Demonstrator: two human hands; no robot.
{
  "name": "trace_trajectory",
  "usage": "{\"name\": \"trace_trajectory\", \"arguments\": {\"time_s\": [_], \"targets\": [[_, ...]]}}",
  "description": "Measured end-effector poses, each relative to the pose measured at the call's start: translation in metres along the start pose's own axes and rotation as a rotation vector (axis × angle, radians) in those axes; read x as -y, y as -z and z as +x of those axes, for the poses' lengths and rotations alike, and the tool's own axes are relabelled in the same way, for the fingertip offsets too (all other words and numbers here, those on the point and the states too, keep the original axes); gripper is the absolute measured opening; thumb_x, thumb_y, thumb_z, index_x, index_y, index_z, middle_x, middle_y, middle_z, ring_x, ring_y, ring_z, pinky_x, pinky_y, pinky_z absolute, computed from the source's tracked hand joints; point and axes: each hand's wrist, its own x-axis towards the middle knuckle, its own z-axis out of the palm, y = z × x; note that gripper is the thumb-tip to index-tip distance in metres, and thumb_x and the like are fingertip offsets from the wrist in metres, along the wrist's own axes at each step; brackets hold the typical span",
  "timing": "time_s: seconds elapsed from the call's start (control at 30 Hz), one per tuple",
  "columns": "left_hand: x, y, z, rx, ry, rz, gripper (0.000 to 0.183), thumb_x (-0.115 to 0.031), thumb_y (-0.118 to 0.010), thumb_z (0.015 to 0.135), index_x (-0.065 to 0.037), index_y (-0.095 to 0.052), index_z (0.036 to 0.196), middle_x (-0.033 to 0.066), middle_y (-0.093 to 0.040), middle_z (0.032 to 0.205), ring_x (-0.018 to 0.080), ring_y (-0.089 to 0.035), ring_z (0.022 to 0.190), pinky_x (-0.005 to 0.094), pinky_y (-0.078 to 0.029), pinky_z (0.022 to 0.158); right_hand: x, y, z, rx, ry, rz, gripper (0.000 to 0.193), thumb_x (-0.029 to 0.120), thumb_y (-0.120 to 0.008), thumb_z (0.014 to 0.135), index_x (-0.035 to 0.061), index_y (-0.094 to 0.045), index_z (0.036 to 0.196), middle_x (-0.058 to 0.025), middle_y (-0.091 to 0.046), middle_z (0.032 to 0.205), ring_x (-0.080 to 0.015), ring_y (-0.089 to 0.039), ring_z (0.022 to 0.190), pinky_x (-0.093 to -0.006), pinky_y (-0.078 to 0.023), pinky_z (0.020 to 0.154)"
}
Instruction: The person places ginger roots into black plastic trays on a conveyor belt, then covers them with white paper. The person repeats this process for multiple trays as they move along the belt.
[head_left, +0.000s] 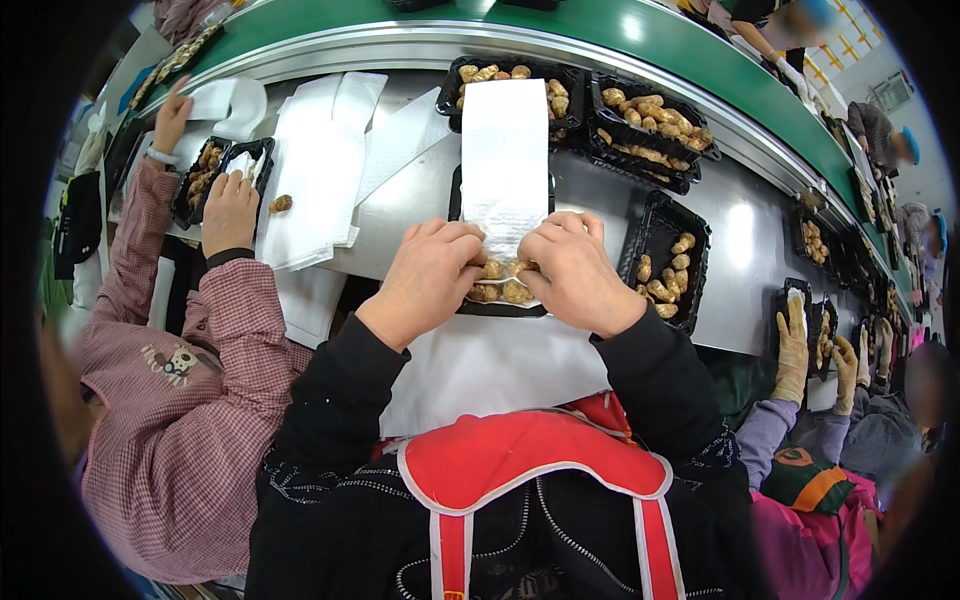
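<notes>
A black plastic tray (500, 310) sits in front of me with lumpy brown-and-tan pieces of produce (515, 291), like small tubers, along its near side. A long white paper sheet (505, 150) runs from the trays behind it down into this tray and hides much of its inside. My left hand (427, 275) is closed on the sheet's left lower edge, with its fingertips beside the produce. At the right lower edge, my right hand (580, 275) also pinches the sheet, its thumb low against the produce. The fingertips of both hands are partly hidden.
Filled black trays (655, 120) stand at the back, some stacked. A part-filled tray (672, 265) is to my right. White sheets (315, 170) lie at left beside one loose piece (281, 204). A co-worker's hand (230, 212) works there; a gloved co-worker (792, 350) is at right. A green conveyor (400, 25) runs behind.
</notes>
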Motion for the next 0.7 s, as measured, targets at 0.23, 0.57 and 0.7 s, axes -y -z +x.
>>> {"name": "trace_trajectory", "arguments": {"time_s": [0.23,0.57,0.7], "targets": [[0.0,0.002,0.001,0.033,0.036,-0.024,0.019,-0.004,-0.071,0.085,-0.007,-0.068,0.104,0.0059,-0.068,0.109,0.0283,-0.06,0.106,0.0395,-0.043,0.096,-0.001,0.003,0.005,-0.069,-0.068,0.083,0.025,0.018,-0.075,0.084,0.0058,-0.07,0.104,-0.0095,-0.065,0.113,-0.0307,-0.056,0.117,-0.0489,-0.033,0.108],[0.0,0.002,-0.001,0.031,0.02,-0.014,0.033,-0.006,-0.069,0.087,-0.008,-0.069,0.12,0.0078,-0.066,0.107,0.0284,-0.059,0.106,0.0393,-0.042,0.095,-0.02,-0.023,0.015,-0.225,-0.288,0.05,0.022,0.016,-0.073,0.085,0.0015,-0.072,0.102,-0.0213,-0.055,0.143,-0.0435,-0.041,0.139,-0.0537,-0.026,0.116],[0.0,0.0,-0.003,0.006,0.014,-0.022,0.034,-0.006,-0.069,0.087,-0.009,-0.068,0.121,0.0077,-0.066,0.107,0.0283,-0.059,0.105,0.0388,-0.041,0.095,-0.016,-0.028,0.014,-0.29,-0.282,0.16,0.008,0.01,-0.071,0.085,0.0035,-0.069,0.089,-0.0181,-0.061,0.133,-0.0379,-0.048,0.133,-0.0506,-0.029,0.113]]}}
